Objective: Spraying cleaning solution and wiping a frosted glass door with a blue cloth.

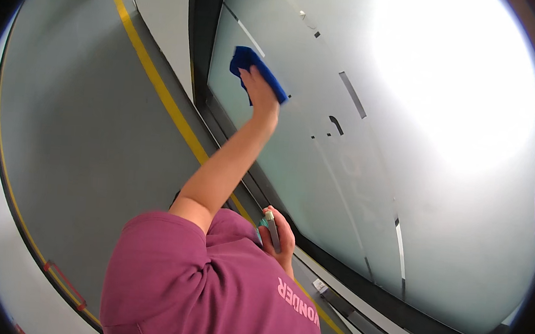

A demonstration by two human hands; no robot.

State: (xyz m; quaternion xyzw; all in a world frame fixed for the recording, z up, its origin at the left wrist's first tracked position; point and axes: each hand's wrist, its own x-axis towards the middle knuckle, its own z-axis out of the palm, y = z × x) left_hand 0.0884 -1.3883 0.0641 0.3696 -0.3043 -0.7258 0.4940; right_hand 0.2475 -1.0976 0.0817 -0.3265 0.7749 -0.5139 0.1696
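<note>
My left hand [260, 89] presses a folded blue cloth [249, 58] against a large frosted glass panel [295, 169], near its dark-framed edge; the arm is stretched out. Close to my chest, my right hand [283, 238] is closed around a grey object with a pale tip [272, 230], which looks like the head of a spray bottle. A bit of teal shows beside it; the rest of it is hidden by the hand and shirt. Clear strips and small dark shapes break up the frosting around the cloth.
Along the glass runs a dark frame [257, 173]. A yellow line [161, 85] crosses the grey floor [88, 131] beside it. A red-edged item [64, 287] lies by the far wall at lower left. A metal rail [367, 330] runs at lower right. Bright glare covers the upper right glass.
</note>
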